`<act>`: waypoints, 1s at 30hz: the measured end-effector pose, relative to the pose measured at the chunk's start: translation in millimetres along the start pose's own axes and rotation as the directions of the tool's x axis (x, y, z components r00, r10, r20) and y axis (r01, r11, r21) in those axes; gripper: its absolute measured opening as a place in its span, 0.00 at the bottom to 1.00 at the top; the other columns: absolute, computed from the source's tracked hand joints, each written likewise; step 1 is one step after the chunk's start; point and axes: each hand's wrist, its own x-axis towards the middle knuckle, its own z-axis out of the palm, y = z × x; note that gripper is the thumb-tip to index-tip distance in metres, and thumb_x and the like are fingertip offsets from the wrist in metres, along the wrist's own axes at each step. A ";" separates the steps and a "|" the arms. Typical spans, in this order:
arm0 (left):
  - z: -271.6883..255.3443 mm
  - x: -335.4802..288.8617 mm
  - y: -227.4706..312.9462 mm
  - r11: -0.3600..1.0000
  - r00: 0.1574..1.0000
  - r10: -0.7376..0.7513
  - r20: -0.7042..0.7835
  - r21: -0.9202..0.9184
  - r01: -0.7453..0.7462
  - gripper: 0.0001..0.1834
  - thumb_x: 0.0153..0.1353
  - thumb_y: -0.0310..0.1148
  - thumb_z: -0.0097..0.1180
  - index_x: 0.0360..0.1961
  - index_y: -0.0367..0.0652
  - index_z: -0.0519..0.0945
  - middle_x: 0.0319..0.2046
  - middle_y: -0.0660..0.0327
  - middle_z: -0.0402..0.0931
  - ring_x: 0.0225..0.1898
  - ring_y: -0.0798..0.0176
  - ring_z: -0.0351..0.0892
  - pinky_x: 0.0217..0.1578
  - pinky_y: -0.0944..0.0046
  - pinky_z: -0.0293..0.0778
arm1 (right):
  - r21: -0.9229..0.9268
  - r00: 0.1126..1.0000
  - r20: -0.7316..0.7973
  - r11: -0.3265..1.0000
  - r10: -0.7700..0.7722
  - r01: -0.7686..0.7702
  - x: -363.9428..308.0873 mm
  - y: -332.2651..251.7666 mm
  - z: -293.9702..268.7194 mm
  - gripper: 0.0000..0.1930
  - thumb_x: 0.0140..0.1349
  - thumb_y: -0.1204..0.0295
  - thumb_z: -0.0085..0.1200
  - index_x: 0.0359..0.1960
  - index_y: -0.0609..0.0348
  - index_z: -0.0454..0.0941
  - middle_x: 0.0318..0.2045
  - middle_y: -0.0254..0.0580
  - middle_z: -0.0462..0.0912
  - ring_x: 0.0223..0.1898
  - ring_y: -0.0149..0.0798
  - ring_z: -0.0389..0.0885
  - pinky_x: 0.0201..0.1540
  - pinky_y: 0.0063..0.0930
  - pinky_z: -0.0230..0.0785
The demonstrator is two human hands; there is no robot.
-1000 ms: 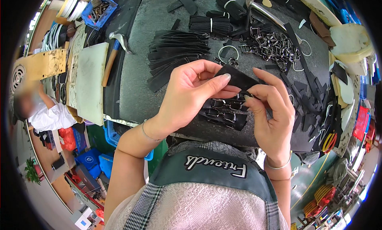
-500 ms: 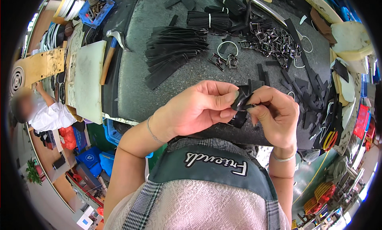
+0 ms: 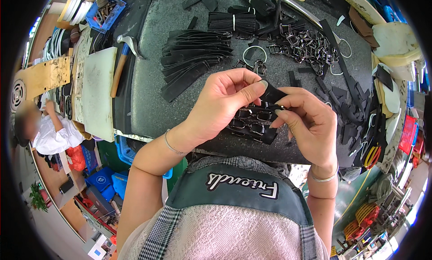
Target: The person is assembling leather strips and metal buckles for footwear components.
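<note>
Over the dark bench (image 3: 148,107), the black strap (image 3: 272,95) slanted between fingertips (image 3: 263,85), left hand (image 3: 225,100) pinching its far side, right hand (image 3: 311,125) its near!

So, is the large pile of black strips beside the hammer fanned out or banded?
Fanned out: the pile of black strips splays in overlapping layers, with no band visible.
</note>
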 end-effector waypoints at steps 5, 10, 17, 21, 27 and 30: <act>5.8 -0.5 3.9 0.972 0.997 0.049 -0.059 0.231 -0.035 0.05 0.59 0.27 0.58 0.35 0.37 0.78 0.29 0.68 0.76 0.31 0.77 0.73 0.33 0.77 0.70 | -0.047 1.000 -0.016 0.999 -0.001 0.000 4.3 -5.3 0.8 0.06 0.54 0.87 0.51 0.34 0.72 0.76 0.40 0.48 0.79 0.28 0.32 0.82 0.29 0.20 0.75; 8.2 -0.4 6.4 0.945 0.997 0.073 -0.039 0.323 -0.056 0.05 0.56 0.24 0.61 0.33 0.35 0.78 0.29 0.68 0.74 0.31 0.77 0.71 0.33 0.77 0.67 | -0.044 1.000 -0.012 0.999 -0.026 0.025 9.4 3.0 0.0 0.05 0.54 0.86 0.51 0.33 0.72 0.76 0.38 0.47 0.80 0.28 0.31 0.82 0.28 0.20 0.75; 6.2 0.1 9.2 0.716 0.952 0.291 0.092 0.640 -0.281 0.07 0.52 0.20 0.62 0.32 0.33 0.78 0.31 0.64 0.73 0.32 0.75 0.69 0.34 0.74 0.66 | -0.076 0.998 -0.002 0.995 -0.066 0.066 14.0 4.3 -1.9 0.06 0.54 0.84 0.55 0.34 0.69 0.77 0.38 0.42 0.81 0.27 0.26 0.78 0.28 0.16 0.71; 7.2 -1.1 9.1 0.867 0.967 0.251 0.043 0.433 -0.245 0.07 0.51 0.18 0.62 0.30 0.33 0.77 0.30 0.63 0.72 0.31 0.74 0.69 0.34 0.73 0.66 | 0.099 0.999 -0.043 0.995 0.005 -0.001 11.6 4.5 1.3 0.09 0.53 0.82 0.58 0.37 0.65 0.78 0.38 0.36 0.81 0.31 0.21 0.76 0.30 0.13 0.68; 14.5 -5.7 12.8 0.358 0.710 0.650 0.272 0.714 -0.602 0.07 0.48 0.16 0.62 0.28 0.32 0.77 0.30 0.54 0.76 0.30 0.63 0.77 0.31 0.69 0.72 | 0.053 0.980 -0.201 0.998 -0.015 0.027 5.1 3.1 12.5 0.08 0.49 0.82 0.62 0.32 0.65 0.78 0.24 0.31 0.78 0.25 0.18 0.74 0.25 0.11 0.66; 23.3 -11.3 17.0 0.273 0.666 0.685 0.297 0.743 -0.612 0.07 0.48 0.15 0.62 0.29 0.32 0.78 0.31 0.53 0.76 0.29 0.61 0.78 0.30 0.68 0.75 | -0.070 0.919 -0.351 0.984 -0.178 0.164 8.0 9.4 23.7 0.06 0.48 0.82 0.62 0.28 0.66 0.78 0.22 0.30 0.78 0.23 0.17 0.74 0.24 0.12 0.67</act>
